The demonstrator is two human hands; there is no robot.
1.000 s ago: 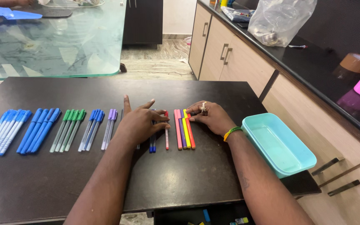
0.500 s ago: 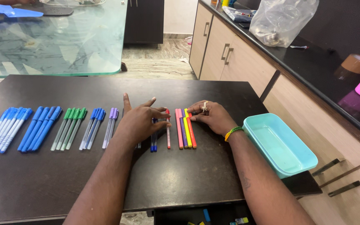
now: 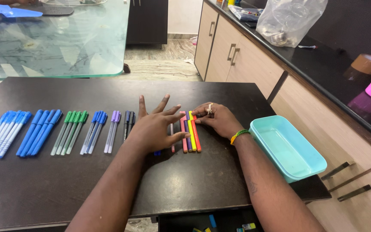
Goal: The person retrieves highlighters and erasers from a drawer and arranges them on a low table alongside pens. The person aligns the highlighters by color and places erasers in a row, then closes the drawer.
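the dark table [image 3: 194,184] looked like smooth wood laminate with a dull sheen. the felt-tip markers [image 3: 190,131] and the capped pens [image 3: 35,131] were glossy plastic, some pen barrels clear. the teal tray [image 3: 299,165] was smooth, satiny plastic. the neighbouring tabletop [image 3: 65,47] was glossy glass, the bag [image 3: 288,19] thin crinkled clear plastic.

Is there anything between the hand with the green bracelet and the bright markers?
No. The right hand already has its fingertips on the markers, so nothing sits between them. The left hand lies spread just beside them, over the red pen and dark blue pens, but not in the way. The teal tray sits apart, further right.
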